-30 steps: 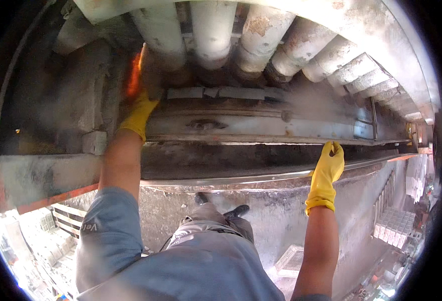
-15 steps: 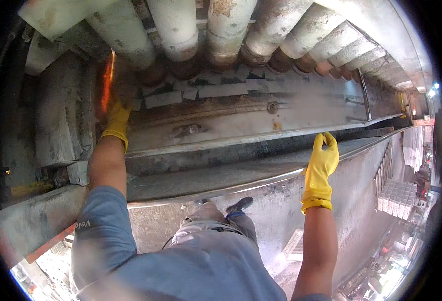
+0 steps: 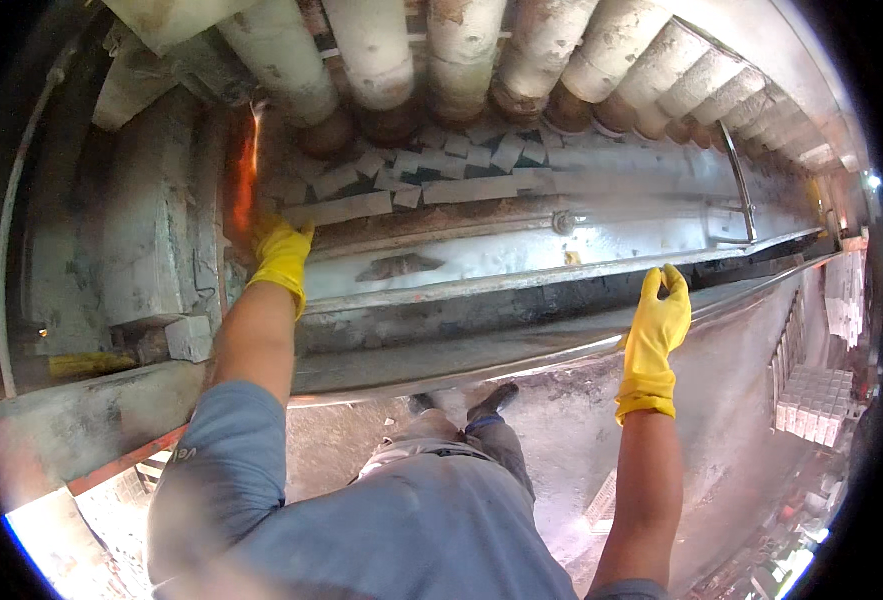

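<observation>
Both my hands wear yellow rubber gloves. My left hand [image 3: 283, 255] reaches to the left end of a long trough-like machine, just beside a bright orange glow [image 3: 246, 175] in a narrow gap. Its fingertips are blurred against the dark wall, so what they touch is unclear. My right hand [image 3: 656, 330] is raised by the metal rail [image 3: 561, 352] along the trough's near side. Its thumb and fingers curl toward each other in a pinch; anything between them is too small to make out.
A row of thick pale cylinders [image 3: 466, 60] hangs over the far side, above broken pale pieces [image 3: 471, 188]. A metal bracket [image 3: 739, 185] stands at the right. Pale blocks [image 3: 813, 405] are stacked at the far right. A grey wall block [image 3: 146, 230] borders the left.
The scene has shifted slightly to the right in view. My left hand has moved a little rightward and its glove shows more clearly. The right hand keeps its curled pose.
</observation>
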Action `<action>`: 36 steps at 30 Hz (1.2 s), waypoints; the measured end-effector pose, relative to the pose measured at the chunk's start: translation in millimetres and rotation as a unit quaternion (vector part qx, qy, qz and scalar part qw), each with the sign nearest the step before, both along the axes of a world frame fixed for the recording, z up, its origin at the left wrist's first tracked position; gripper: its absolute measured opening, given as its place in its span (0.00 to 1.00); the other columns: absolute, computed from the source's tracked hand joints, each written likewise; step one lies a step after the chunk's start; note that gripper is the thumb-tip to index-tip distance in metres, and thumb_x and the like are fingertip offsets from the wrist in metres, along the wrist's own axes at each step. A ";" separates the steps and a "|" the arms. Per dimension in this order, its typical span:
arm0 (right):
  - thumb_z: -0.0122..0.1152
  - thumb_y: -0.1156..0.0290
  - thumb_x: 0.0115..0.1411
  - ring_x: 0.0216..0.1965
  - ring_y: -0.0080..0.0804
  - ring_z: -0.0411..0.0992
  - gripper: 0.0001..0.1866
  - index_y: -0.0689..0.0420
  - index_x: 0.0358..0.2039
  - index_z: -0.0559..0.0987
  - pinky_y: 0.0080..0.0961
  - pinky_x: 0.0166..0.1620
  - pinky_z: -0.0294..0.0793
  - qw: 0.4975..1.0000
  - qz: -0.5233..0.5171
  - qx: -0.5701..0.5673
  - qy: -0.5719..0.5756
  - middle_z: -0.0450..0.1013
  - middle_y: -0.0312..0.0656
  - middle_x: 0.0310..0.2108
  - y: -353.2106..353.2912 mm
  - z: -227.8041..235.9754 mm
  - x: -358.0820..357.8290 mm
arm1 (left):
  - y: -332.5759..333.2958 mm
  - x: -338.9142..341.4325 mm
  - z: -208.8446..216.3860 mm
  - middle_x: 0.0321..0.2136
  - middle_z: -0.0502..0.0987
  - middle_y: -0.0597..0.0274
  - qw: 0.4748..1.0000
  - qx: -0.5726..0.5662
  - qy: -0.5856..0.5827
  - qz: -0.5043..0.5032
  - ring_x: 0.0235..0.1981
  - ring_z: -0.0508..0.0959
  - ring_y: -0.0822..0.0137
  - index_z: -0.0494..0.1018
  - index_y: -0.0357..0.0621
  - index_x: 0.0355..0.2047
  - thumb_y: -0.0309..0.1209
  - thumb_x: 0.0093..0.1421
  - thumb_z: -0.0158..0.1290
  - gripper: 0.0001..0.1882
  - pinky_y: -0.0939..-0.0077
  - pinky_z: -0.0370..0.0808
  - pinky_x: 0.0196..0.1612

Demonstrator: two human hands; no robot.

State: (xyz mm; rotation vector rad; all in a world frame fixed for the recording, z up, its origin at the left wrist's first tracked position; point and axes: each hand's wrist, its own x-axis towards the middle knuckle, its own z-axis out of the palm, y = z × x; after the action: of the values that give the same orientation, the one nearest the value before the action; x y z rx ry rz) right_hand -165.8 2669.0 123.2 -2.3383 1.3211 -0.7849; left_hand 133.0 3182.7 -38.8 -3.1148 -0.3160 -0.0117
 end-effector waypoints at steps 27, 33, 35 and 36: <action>0.65 0.53 0.66 0.54 0.44 0.80 0.23 0.56 0.54 0.85 0.37 0.60 0.74 1.000 0.004 0.023 -0.016 0.83 0.44 0.52 -8.2 14.9 2.6 | 70.9 48.8 -15.1 0.59 0.77 0.43 0.989 0.061 -0.001 -0.131 0.60 0.78 0.40 0.75 0.48 0.60 0.34 0.71 0.49 0.19 0.48 0.76 0.61; 0.65 0.54 0.66 0.54 0.43 0.80 0.23 0.55 0.55 0.84 0.37 0.59 0.74 0.999 0.012 0.032 0.000 0.83 0.44 0.52 -10.5 20.0 7.2 | 54.1 72.7 -2.5 0.52 0.82 0.41 0.998 -0.061 0.012 0.019 0.57 0.80 0.41 0.79 0.47 0.56 0.31 0.69 0.52 0.17 0.48 0.76 0.59; 0.65 0.54 0.66 0.54 0.43 0.80 0.23 0.55 0.55 0.85 0.37 0.59 0.74 0.999 0.014 0.029 0.008 0.83 0.44 0.51 -12.3 19.2 4.3 | 68.6 98.9 -6.6 0.52 0.82 0.41 0.993 -0.082 0.028 0.074 0.57 0.80 0.40 0.78 0.48 0.58 0.33 0.68 0.53 0.19 0.48 0.77 0.58; 0.66 0.54 0.66 0.54 0.43 0.80 0.23 0.55 0.55 0.85 0.37 0.59 0.74 0.999 0.019 0.030 0.010 0.83 0.44 0.51 -12.3 18.3 6.6 | 88.0 111.0 -15.6 0.53 0.82 0.41 0.992 -0.115 -0.026 0.050 0.57 0.80 0.40 0.78 0.50 0.59 0.34 0.69 0.53 0.20 0.49 0.76 0.58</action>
State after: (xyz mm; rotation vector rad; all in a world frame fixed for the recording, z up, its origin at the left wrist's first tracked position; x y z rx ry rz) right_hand -159.2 2656.7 141.5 -2.3232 1.2870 -0.7028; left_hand 244.0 3270.7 -54.4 -3.3248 -0.5102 -0.0597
